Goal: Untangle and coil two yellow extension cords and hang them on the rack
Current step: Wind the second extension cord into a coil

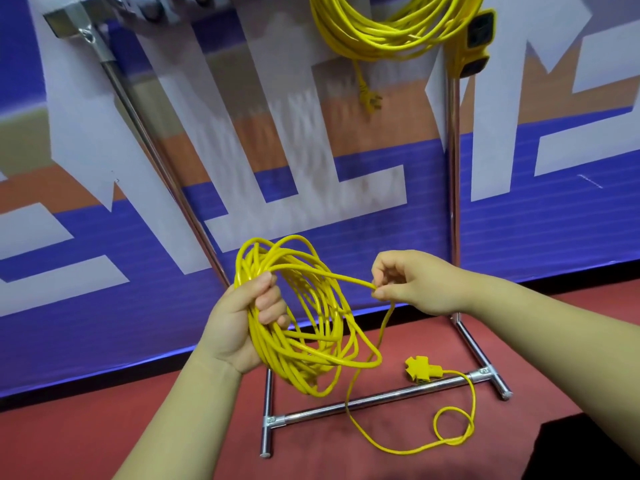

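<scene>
I am standing on a red floor (381, 459) facing a blue, white and orange banner (311, 220), with a chrome rack (381, 401) in front of it. One yellow cord, the hung coil (381, 36), is hanging from the top of the rack, up and to my right.

I am gripping the second coil (304, 327) in my left hand (239, 323), fingers curled round the gathered loops and thumb lying over them. My right hand (412, 282) is pinching the free strand (332, 275) between thumb and fingertips, just right of the coil and level with its top.

From that pinch the loose tail (453, 427) is dropping almost straight down to the floor. It is crossing the rack's base bar, curling into one small loop and ending at the socket block (423, 368), which is lying close by the bar. All the remaining slack is therefore lying below my right hand and slightly to its right, well apart from my left.

I am judging that the right hand, being nearer, should be feeding the tail, drawing each length up and across to the left. The floor loop could be tightening into a kink as it lifts.
</scene>
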Available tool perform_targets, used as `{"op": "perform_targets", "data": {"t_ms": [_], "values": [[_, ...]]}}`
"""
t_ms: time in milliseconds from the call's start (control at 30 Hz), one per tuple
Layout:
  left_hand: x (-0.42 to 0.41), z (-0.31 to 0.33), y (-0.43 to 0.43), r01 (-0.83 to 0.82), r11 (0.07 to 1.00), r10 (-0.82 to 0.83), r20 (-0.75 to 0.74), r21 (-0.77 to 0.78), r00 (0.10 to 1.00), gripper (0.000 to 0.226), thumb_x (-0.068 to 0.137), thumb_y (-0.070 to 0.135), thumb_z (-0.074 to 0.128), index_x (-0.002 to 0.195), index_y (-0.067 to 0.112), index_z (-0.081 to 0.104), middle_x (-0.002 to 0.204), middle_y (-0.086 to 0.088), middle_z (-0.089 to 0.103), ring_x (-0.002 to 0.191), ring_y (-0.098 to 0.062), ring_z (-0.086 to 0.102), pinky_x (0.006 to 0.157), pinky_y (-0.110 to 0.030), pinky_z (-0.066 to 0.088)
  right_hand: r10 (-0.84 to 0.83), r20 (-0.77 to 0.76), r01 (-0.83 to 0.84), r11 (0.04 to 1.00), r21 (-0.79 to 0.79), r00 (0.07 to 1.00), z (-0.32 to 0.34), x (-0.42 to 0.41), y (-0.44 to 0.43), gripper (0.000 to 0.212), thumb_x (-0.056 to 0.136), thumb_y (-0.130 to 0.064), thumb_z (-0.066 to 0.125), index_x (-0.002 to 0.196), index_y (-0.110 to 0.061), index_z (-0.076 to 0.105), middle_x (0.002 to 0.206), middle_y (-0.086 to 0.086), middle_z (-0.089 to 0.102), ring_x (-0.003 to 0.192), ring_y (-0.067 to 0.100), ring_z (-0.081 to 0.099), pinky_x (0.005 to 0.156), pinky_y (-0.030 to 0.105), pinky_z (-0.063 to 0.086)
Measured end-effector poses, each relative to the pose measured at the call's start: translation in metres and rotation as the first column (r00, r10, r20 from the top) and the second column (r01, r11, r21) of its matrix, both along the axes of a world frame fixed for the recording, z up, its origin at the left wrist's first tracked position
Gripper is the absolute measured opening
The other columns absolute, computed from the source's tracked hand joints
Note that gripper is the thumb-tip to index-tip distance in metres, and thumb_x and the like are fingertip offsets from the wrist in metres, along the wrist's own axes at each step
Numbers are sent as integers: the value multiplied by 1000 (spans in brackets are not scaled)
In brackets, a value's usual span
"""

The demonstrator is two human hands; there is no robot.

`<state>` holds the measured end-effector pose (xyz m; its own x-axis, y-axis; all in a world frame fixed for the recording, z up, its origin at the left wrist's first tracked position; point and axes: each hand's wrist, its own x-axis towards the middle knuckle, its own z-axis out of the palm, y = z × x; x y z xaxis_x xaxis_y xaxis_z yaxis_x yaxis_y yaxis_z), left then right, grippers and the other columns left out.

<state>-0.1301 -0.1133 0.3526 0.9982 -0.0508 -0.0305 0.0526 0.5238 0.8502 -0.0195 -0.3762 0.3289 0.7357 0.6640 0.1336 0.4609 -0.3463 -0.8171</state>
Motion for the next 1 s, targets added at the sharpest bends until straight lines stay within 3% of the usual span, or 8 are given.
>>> {"op": "perform_targets", "data": {"t_ms": [133,300,400,533,600,767,867,1000], "values": [[1,-5,-10,-119,973,130,-45,199,990,23,74,13,73,61,15,54,48,3,39,37,-8,38,45,-25,45,-59,-36,62,996,71,998,2,-7,3,12,87,-5,73,86,-16,67,79,5,74,79,28,72,78,45,58],[-2,-24,-38,-106,883,182,-127,457,975,6,82,6,74,79,10,71,70,-17,60,45,-20,51,54,-32,49,-83,-349,219,902,372,933,12,-19,17,12,87,-3,73,89,-12,65,82,14,72,78,19,72,72,39,61],[-1,-29,-49,-127,882,223,-166,454,960,4,89,5,69,86,7,71,85,-18,71,58,-22,64,58,-35,54,-5,-504,278,839,468,864,18,-25,24,17,87,-2,73,91,-15,64,84,7,73,81,17,72,71,37,62],[3,-32,-56,-155,920,228,-170,361,959,13,90,4,66,102,-2,67,102,-21,74,96,-32,74,92,-46,55,57,-607,350,772,530,793,20,-29,30,18,87,2,70,91,-14,63,83,6,72,76,16,72,64,33,60],[3,-32,-60,-149,928,214,-160,342,964,15,89,2,66,103,-3,66,104,-23,74,102,-36,72,96,-48,53,71,-638,383,747,543,767,21,-29,32,18,88,2,69,92,-14,63,83,6,72,75,16,72,65,34,61],[4,-34,-67,-99,923,166,-151,371,975,22,83,1,73,104,-2,67,105,-27,72,103,-40,70,94,-49,54,85,-687,456,689,563,721,20,-27,36,17,89,2,68,95,-13,64,81,4,72,76,16,73,76,38,62],[3,-35,-71,-28,923,92,-150,383,984,36,80,5,71,113,-7,64,104,-24,73,98,-34,73,84,-43,58,70,-702,496,658,567,709,21,-28,37,16,88,1,68,95,-13,66,83,5,72,75,16,73,68,35,61],[3,-33,-76,-14,932,67,-134,363,989,27,71,4,73,96,-1,67,88,-21,71,78,-30,71,70,-40,59,23,-682,507,652,564,731,21,-28,35,15,88,-2,71,98,-12,67,91,9,72,79,16,74,64,29,59]]}}
